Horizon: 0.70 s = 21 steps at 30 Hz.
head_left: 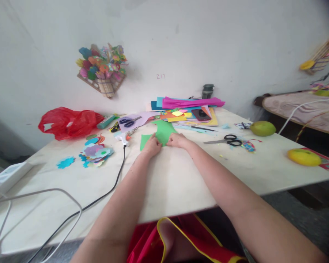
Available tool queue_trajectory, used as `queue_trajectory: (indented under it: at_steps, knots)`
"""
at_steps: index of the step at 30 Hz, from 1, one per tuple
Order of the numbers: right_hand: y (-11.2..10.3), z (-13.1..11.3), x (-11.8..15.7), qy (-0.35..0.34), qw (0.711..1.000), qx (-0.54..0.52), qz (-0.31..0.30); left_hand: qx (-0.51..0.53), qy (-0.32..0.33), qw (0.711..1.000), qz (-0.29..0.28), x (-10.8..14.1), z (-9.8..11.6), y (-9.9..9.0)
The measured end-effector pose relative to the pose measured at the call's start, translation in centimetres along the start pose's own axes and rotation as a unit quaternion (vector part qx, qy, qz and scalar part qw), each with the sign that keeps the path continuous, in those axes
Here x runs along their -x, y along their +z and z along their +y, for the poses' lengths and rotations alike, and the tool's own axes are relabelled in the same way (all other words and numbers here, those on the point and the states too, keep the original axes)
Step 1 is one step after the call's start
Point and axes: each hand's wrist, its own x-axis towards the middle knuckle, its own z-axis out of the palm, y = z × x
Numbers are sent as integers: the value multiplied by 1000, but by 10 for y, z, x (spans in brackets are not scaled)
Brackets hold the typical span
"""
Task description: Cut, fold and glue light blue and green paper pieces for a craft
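Observation:
A green paper sheet [164,132] with an uneven outline lies on the white table [178,182], straight ahead of me. My left hand [152,145] rests on its lower left part, fingers bent and pressed together on the paper. At the sheet's lower right edge, my right hand [177,140] has its fingers curled in and closed on the paper. Left of the sheet lies a white glue gun [122,138] with a black cord. Black-handled scissors [230,140] lie to the right of my right hand.
Paper flowers [95,152] and a red plastic bag [68,122] are on the left. Behind the sheet are dark scissors [129,121], stacked coloured papers [192,102] and a phone [201,114]. Two yellowish fruits [304,157] lie at the right. White cables cross the left front.

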Motion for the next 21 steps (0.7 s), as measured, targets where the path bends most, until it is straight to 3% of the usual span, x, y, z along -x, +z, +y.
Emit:
queue_trajectory:
  at_steps: [5,10,21]
  knots:
    - [-2,1,-1,6,1000,-10,-6,8,-30,999,31,-2,-4,3]
    - [-1,2,-2,3,1000,-13,-5,6,-38,999,-6,-1,-5,0]
    - [0,4,-2,-10,1000,-15,10,-84,18,996,5,1,-1,4]
